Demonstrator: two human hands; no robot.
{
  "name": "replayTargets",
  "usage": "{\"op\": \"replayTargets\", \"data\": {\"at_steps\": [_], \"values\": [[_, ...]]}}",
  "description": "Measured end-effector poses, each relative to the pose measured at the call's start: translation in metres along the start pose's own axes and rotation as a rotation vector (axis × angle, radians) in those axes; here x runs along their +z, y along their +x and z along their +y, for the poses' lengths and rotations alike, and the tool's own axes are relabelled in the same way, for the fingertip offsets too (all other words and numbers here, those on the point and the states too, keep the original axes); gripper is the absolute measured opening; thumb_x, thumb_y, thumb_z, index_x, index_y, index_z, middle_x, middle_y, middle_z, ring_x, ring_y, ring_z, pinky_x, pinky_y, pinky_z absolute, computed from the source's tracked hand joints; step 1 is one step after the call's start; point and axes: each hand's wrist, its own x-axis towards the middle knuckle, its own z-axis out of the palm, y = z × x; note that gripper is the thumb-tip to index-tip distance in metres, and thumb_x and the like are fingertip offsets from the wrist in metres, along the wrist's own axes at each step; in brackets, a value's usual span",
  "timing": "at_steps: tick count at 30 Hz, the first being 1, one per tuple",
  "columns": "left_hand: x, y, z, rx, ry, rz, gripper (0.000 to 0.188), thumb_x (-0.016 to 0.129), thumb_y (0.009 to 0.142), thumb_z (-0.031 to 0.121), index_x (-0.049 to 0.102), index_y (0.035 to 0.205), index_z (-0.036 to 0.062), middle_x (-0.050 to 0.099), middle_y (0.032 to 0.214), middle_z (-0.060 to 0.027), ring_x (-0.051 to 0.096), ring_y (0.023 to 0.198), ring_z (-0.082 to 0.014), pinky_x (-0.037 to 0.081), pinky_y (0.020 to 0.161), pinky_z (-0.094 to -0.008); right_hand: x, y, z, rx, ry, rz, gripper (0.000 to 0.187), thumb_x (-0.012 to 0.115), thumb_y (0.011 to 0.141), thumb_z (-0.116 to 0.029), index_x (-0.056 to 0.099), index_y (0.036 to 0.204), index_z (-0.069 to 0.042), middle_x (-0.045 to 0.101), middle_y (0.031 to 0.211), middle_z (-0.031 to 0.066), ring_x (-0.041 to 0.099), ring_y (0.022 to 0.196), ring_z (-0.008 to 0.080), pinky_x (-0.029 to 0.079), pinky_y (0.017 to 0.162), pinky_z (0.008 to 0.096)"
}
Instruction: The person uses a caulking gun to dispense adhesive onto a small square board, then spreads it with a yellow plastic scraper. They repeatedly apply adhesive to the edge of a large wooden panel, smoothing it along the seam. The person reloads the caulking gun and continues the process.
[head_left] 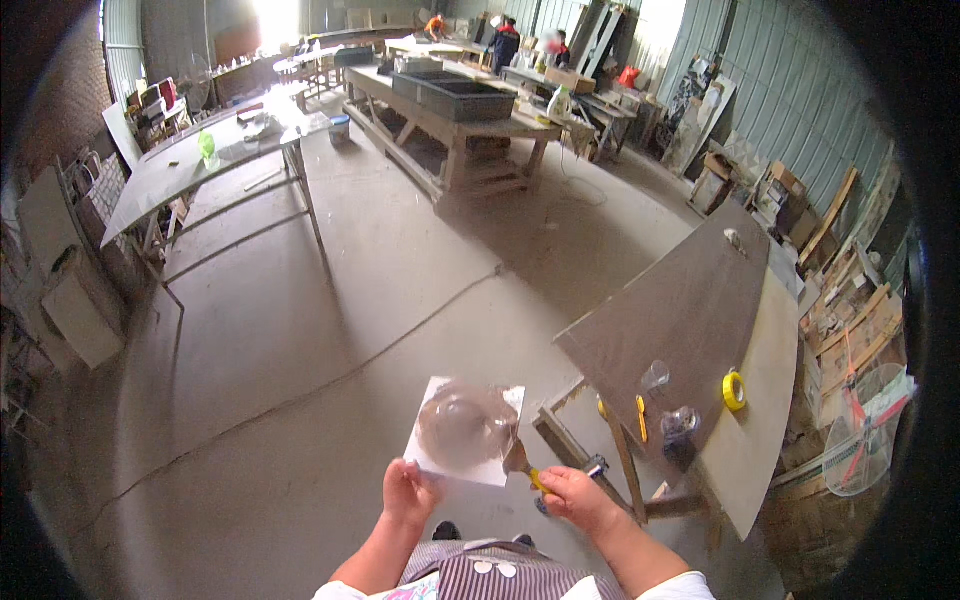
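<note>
My left hand (408,493) grips the near left corner of a white square sheet (497,468) that carries a clear plastic dome (465,424). I hold it out over the concrete floor. My right hand (577,497) is closed on a small tool with a yellow handle (536,479); its blade end (517,458) rests against the sheet's right edge. Both forearms enter from the bottom edge.
A brown worktable (690,310) stands to my right with a yellow tape roll (734,390), clear cups (655,377) and a yellow-handled tool (641,417). A grey metal table (170,175) is far left, wooden benches (450,125) lie ahead, and people work at the back.
</note>
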Motion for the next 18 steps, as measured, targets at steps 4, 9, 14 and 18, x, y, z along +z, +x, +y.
{"op": "replayTargets", "data": {"at_steps": [4,9,14,18], "values": [[-0.006,0.004,0.002,-0.024,-0.19,-0.159,0.019,0.056,0.081,0.009,0.065,0.095,0.0001,0.07,0.095,-0.0131,0.069,0.093,-0.024,0.055,0.092,-0.0407,-0.009,-0.01,0.011,0.033,-0.044,0.063,0.018,0.054,0.099,-0.022,0.058,0.095,-0.005,0.039,0.057,-0.0068,0.034,0.047,0.0041,0.026,0.043,0.0212],[0.015,-0.002,0.004,0.156,0.193,-0.102,0.051,0.054,0.082,0.007,0.046,0.131,-0.003,0.058,0.127,-0.019,0.057,0.119,-0.0325,0.045,0.106,-0.0509,-0.001,-0.033,0.021,-0.122,0.186,0.163,0.021,0.047,0.102,-0.023,0.058,0.098,-0.005,0.04,0.059,-0.0059,0.032,0.048,0.0039,0.024,0.044,0.0208],[0.033,-0.004,-0.008,0.201,0.322,-0.085,0.055,0.052,0.083,0.001,0.037,0.136,-0.0025,0.056,0.128,-0.0241,0.061,0.114,-0.0391,0.051,0.099,-0.0545,0.028,-0.034,0.02,-0.167,0.183,0.099,0.021,0.045,0.103,-0.023,0.056,0.104,-0.004,0.041,0.062,-0.005,0.031,0.05,0.0031,0.024,0.045,0.0197],[0.032,-0.007,-0.012,0.176,0.365,-0.126,0.051,0.055,0.081,-0.004,0.046,0.132,-0.0024,0.058,0.128,-0.0208,0.057,0.12,-0.0366,0.044,0.105,-0.0554,0.038,-0.024,0.025,-0.16,0.149,0.169,0.018,0.047,0.102,-0.021,0.055,0.102,-0.005,0.041,0.063,-0.0055,0.032,0.051,0.0029,0.024,0.045,0.0203]]}}
